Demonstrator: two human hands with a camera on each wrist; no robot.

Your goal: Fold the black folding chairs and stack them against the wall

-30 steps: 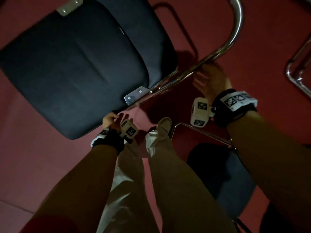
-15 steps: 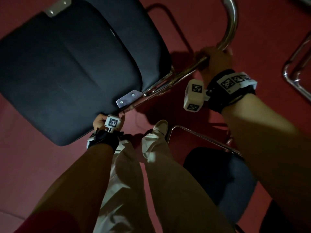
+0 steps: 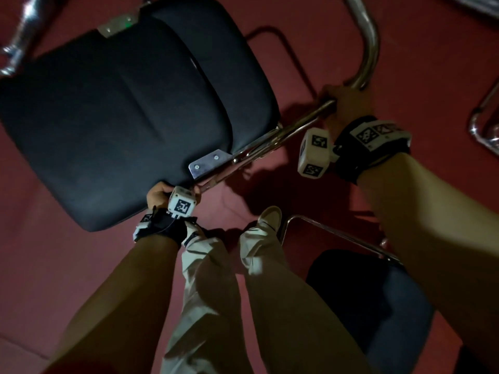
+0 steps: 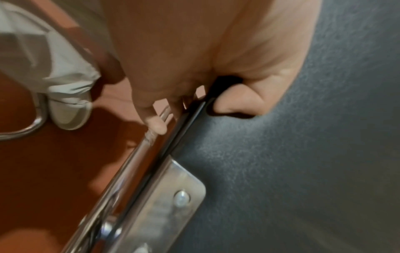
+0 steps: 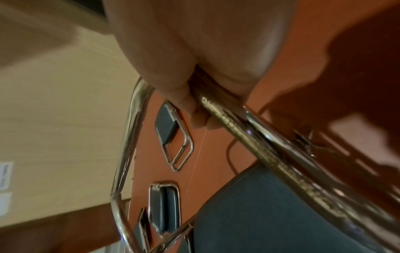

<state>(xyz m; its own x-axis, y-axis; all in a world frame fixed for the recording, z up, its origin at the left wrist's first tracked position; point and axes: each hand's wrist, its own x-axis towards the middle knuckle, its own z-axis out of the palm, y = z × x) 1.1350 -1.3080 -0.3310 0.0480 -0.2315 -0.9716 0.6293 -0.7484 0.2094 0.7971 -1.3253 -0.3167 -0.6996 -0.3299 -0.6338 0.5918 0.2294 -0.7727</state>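
A black folding chair point(image 3: 118, 114) is held up off the red floor point(image 3: 54, 279), its padded seat tilted and its chrome frame tube point(image 3: 283, 133) running along the seat's near-right edge. The seat's near corner is gripped by the left hand point(image 3: 159, 194): in the left wrist view the thumb point(image 4: 236, 102) is pressed into the black cushion while the other fingers are curled under the seat edge, just beside the metal bracket point(image 4: 173, 200) that is riveted to the cushion. The frame tube is grasped by the right hand point(image 3: 348, 103), away from the seat and close to the tube's bend; the fingers point(image 5: 194, 109) are seen clenched round the chrome tube in the right wrist view. Directly below the chair's near edge, pale trousers point(image 3: 216, 292) and a light shoe point(image 3: 270, 215) are seen on the floor. A second dark chair point(image 3: 372, 300) stands to the right of the legs, beneath the right forearm. Beyond the held chair, folded chairs point(image 5: 166, 207) are seen lying on the floor near a cream wall point(image 5: 65, 119).
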